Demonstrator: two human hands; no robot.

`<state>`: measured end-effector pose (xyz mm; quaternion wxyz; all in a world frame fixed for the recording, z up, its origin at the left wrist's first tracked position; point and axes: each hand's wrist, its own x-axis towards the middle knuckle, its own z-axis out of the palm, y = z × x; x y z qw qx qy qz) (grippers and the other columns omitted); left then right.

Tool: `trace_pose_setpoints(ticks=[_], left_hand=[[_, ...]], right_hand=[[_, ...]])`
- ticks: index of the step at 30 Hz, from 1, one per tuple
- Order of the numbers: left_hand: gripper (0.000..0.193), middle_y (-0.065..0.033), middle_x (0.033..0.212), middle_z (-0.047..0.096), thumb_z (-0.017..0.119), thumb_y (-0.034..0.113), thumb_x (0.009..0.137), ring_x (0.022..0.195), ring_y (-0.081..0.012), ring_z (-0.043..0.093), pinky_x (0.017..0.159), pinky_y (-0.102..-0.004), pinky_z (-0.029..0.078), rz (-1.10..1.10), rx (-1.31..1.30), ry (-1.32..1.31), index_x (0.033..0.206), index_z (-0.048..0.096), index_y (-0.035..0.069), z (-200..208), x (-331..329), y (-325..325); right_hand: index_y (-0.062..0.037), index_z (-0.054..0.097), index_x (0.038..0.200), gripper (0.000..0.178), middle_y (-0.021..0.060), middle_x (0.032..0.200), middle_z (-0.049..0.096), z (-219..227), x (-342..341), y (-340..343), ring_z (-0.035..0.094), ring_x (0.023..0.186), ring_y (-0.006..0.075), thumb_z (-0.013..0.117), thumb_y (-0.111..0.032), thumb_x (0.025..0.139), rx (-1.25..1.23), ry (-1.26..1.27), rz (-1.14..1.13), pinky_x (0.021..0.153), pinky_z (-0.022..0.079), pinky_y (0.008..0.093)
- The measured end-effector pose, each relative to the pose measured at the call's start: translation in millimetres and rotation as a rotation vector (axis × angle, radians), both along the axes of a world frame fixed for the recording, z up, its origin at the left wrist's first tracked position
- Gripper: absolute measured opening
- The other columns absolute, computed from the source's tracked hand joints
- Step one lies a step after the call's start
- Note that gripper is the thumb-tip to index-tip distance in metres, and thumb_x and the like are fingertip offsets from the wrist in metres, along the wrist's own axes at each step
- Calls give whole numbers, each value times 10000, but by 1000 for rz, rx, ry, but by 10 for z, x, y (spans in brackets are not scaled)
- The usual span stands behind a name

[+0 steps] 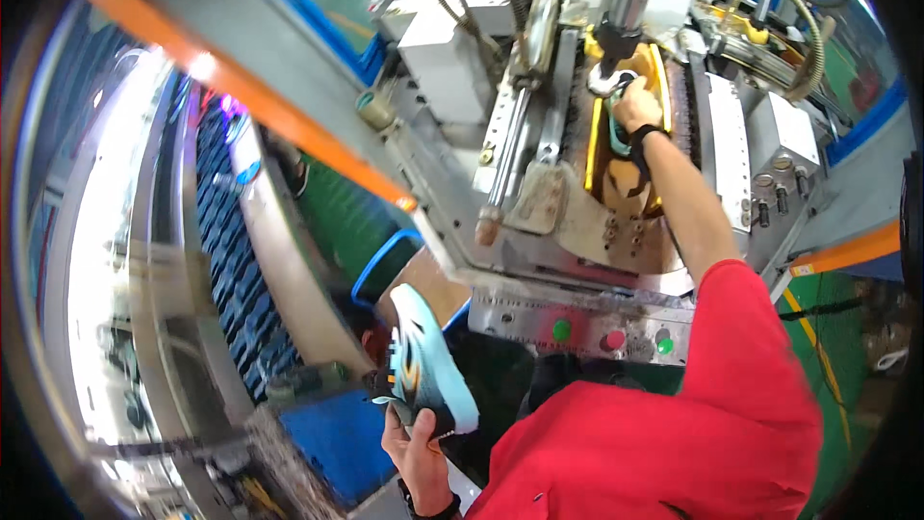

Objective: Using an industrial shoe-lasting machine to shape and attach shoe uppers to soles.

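At lower centre my left hand [420,453] grips a sneaker [430,366] by its dark heel end. The sneaker is light blue and white with black and orange parts, its toe pointing up and its sole facing right. My right arm reaches far into a press machine [635,241]. There my right hand [637,106] is closed at the top of a teal shoe [619,138], mostly hidden by the hand and the machine. This shoe sits in a slot between yellow side pads [660,77], just below a metal press head [618,34].
Green and red buttons [613,339] line the machine's front panel. An orange-edged frame bar [260,140] slants across the left. Beyond it runs a dark ridged conveyor [226,260]. A blue-topped surface [332,443] lies beside my left hand, and a blue-rimmed bin [385,265] stands behind the sneaker.
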<state>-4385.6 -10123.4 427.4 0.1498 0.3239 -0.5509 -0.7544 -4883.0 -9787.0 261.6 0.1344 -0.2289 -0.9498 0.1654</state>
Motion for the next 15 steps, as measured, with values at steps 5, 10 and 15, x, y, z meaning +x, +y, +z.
trace_pose_setpoints(ticks=[5,10,15], left_hand=[[322,-50,976,635,628,42,862,873,-153,635,683,-294,530,389,58,-102,1175,573,-5,-275,698,176],[306,-105,1012,650,645,19,861,887,-205,665,799,-348,553,428,144,-141,1150,563,-39,-727,1250,383],[296,-83,942,650,706,24,820,822,-165,642,748,-290,526,616,332,-136,1083,594,-52,-869,1742,583]], right_hand=[[-7,527,1242,380,233,1024,641,481,1312,-477,605,1017,399,546,-161,896,-42,474,697,868,490,444],[-32,612,944,119,158,931,619,161,3208,-1335,600,895,351,582,-113,863,-481,165,1173,794,477,430],[-48,616,950,124,167,1018,583,-1246,3261,-1455,522,1051,364,582,-130,863,-136,5,1353,876,455,456]])
